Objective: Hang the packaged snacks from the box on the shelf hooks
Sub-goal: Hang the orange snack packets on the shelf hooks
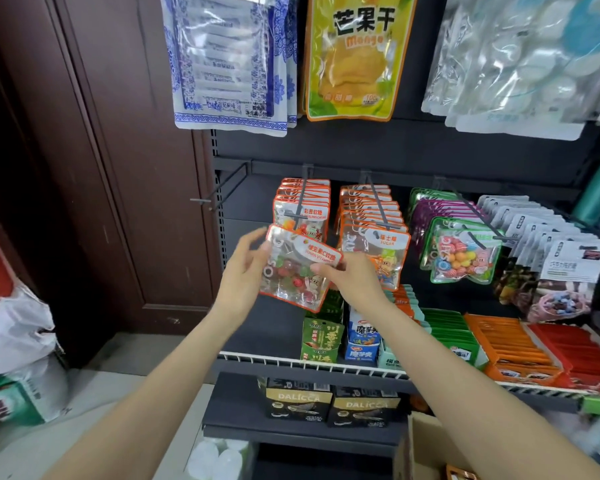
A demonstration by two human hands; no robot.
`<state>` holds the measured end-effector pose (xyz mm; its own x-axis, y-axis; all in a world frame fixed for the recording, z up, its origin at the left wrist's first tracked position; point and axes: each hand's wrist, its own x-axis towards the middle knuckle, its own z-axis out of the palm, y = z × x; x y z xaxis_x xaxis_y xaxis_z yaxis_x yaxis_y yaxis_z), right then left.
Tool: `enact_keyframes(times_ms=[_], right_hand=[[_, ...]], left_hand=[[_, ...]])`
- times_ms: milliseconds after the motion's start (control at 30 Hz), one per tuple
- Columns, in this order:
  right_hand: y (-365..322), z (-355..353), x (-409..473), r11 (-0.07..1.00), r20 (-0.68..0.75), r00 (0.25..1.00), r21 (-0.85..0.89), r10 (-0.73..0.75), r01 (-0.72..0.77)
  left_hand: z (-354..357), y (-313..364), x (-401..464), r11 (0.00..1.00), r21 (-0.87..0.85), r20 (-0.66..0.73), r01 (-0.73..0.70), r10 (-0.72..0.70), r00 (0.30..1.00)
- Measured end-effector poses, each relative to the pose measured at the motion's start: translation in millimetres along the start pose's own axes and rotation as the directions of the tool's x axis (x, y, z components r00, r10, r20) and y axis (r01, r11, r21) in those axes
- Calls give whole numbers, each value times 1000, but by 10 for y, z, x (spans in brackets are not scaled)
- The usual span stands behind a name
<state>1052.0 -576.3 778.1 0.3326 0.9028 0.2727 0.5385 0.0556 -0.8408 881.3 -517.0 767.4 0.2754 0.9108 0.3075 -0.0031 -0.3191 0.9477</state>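
A shop: a dark retail shelf [326, 367] with peg hooks [378, 202] carrying rows of packaged sweets [371, 216], boxed snacks [510, 348] stacked below.

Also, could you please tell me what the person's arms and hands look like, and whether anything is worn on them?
Both forearms are bare, with no sleeves in view. The left hand and right hand wear no gloves, and no rings, watch or bracelets show. The fingernails look short and unpainted.
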Motion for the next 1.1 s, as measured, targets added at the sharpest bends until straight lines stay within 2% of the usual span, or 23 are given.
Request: enact_keyframes(times_ms=[100,133,200,300,500,700,833,967,1100], right_hand=[[-4,105,82,993,-42,999,119,-17,21],[2,140,93,990,-61,997,134,-45,53],[30,194,103,992,-78,990,48,-114,118],[57,253,136,986,-93,985,-98,-147,138],[90,325,214,971,-131,974,-181,-183,158],[150,368,332,953,-171,969,-275,-179,127],[156,425,545,921,-98,990,-387,-97,52],[103,510,815,928,-57,998,-372,19,-39],[86,573,954,931,-69,995,-354,69,-89]], left_hand=[[5,-65,52,948,265,52,-175,167,985],[14,-76,86,917,349,64,-194,183,981],[11,-71,153,892,422,65,-161,148,987],[1,-121,251,885,448,67,-128,110,992],[6,-176,327,862,482,38,-159,161,986],[66,-218,463,842,518,52,-151,145,988],[136,-233,725,809,577,87,-115,79,993],[241,-258,1004,792,606,103,-79,21,995],[293,-274,1119,799,598,119,-60,-15,993]])
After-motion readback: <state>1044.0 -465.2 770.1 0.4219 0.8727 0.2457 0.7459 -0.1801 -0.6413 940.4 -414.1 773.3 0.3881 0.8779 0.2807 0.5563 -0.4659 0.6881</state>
